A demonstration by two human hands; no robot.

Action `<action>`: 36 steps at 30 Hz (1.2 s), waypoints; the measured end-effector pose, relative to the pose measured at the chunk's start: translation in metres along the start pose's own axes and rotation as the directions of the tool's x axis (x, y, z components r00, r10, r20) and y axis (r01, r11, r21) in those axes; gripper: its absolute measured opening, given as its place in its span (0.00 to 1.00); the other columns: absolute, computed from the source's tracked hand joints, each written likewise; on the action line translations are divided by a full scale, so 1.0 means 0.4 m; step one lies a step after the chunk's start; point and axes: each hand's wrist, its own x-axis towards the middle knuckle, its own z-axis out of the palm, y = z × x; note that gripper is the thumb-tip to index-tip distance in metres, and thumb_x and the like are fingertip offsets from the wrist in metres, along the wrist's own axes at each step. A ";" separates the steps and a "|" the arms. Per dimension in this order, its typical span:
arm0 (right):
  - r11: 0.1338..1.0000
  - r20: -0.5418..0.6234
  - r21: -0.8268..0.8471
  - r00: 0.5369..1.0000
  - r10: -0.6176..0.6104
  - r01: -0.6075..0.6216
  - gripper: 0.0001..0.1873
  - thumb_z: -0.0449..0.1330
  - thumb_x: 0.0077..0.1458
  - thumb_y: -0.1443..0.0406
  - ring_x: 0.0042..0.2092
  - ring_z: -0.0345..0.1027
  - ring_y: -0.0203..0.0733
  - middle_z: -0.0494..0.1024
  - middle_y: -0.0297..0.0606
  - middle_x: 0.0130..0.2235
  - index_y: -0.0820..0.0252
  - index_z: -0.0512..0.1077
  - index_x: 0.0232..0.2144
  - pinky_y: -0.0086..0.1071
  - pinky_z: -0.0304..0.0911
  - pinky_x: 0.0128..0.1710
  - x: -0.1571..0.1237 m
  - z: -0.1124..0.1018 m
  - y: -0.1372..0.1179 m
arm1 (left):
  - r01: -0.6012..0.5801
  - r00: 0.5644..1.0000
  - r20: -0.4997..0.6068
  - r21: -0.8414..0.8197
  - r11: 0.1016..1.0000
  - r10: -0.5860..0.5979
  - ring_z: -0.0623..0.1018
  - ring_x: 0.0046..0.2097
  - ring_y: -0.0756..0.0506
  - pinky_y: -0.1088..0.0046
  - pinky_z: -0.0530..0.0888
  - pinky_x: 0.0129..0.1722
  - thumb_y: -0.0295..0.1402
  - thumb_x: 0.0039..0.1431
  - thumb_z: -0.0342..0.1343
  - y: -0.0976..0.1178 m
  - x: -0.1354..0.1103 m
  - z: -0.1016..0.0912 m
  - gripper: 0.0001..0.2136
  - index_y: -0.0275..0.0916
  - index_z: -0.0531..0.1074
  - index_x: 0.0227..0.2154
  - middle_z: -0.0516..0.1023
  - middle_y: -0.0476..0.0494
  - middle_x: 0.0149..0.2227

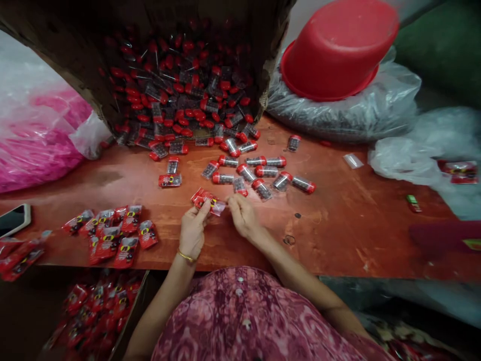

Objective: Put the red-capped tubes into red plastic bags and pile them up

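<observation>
My left hand (193,225), with a gold bangle at its wrist, is closed on a small red packet (203,196), thumb on top. The packet has a yellow-and-black mark and a clear plastic end that points right. At that clear end, my right hand (242,215) is closed in a pinch; its fingertips partly hide what they grip. Just beyond my hands lie several clear tubes (263,189) with red caps and dark contents. One red packet (170,180) rests behind my left hand, touching a tube. Left of it are several filled red packets (108,240) in a loose pile.
A tipped cardboard box (276,45) full of red-capped tubes opens onto the reddish table (349,215). A red tub (341,50) sits on a plastic bag (349,115). Pink bags (41,135) and a phone (15,220) are left. Below the edge, a box holds red packets (93,316).
</observation>
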 end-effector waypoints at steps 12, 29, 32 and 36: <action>0.570 0.612 -0.611 0.785 -0.099 0.549 0.16 0.51 0.56 0.68 0.46 0.58 0.51 0.71 0.45 0.48 0.59 0.70 0.46 0.41 0.51 0.44 0.150 -0.160 0.090 | 0.150 0.987 0.062 -0.039 0.988 -0.148 0.76 0.25 0.53 0.80 0.71 0.25 0.40 0.34 0.68 0.026 0.029 -0.003 0.17 0.35 0.72 0.25 0.79 0.50 0.24; 0.997 0.275 0.027 0.959 0.063 -0.074 0.13 0.51 0.58 0.58 0.28 0.64 0.36 0.73 0.36 0.31 0.60 0.68 0.39 0.30 0.60 0.28 -0.002 -0.142 0.029 | 0.154 0.986 0.066 -0.051 0.987 -0.151 0.76 0.25 0.52 0.80 0.71 0.26 0.39 0.36 0.68 0.026 0.039 -0.003 0.15 0.35 0.72 0.25 0.78 0.49 0.24; 0.957 0.313 0.203 0.939 0.140 -0.210 0.14 0.51 0.58 0.57 0.23 0.59 0.32 0.69 0.32 0.26 0.60 0.69 0.37 0.27 0.56 0.22 -0.022 -0.138 -0.010 | 0.122 0.988 0.097 -0.008 0.992 -0.121 0.75 0.25 0.53 0.80 0.71 0.27 0.40 0.31 0.69 0.022 0.033 0.010 0.18 0.35 0.72 0.24 0.78 0.50 0.24; 0.951 0.313 0.221 0.939 0.141 -0.217 0.12 0.53 0.56 0.58 0.26 0.59 0.32 0.68 0.32 0.26 0.61 0.71 0.32 0.26 0.55 0.25 -0.016 -0.130 -0.027 | 0.039 0.987 0.151 0.066 0.997 -0.048 0.74 0.27 0.53 0.77 0.71 0.30 0.41 0.30 0.69 0.021 0.027 0.019 0.18 0.34 0.74 0.23 0.77 0.49 0.24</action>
